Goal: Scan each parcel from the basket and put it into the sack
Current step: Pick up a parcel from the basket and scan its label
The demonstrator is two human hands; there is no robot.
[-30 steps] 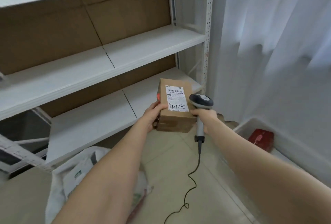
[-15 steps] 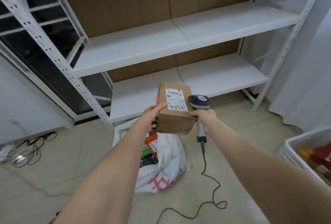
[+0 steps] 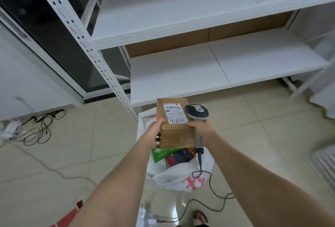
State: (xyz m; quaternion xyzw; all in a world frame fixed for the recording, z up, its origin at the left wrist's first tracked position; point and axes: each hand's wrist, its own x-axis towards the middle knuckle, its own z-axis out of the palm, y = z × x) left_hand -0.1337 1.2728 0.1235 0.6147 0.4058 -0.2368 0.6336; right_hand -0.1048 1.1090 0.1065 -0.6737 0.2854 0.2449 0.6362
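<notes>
A brown cardboard parcel [image 3: 178, 134] with a white label marked 4432 is held in the air above the sack. My left hand [image 3: 154, 132] grips its left side. My right hand [image 3: 201, 130] holds a grey barcode scanner [image 3: 196, 112] by the handle, pressed against the parcel's right side. The scanner's cable hangs down to the floor. Directly below stands the white sack [image 3: 181, 177] with red print, open at the top, with several coloured parcels inside.
A white metal shelf rack [image 3: 199, 67] with bare shelves stands behind the sack. A tangle of cables [image 3: 41, 125] lies on the tiled floor at left. The basket's white edge [image 3: 324, 165] shows at far right. A foot [image 3: 201, 216] is near the bottom.
The view has swung left and down, bringing the sack right under the parcel. Both hands kept their hold on the parcel and the scanner.
</notes>
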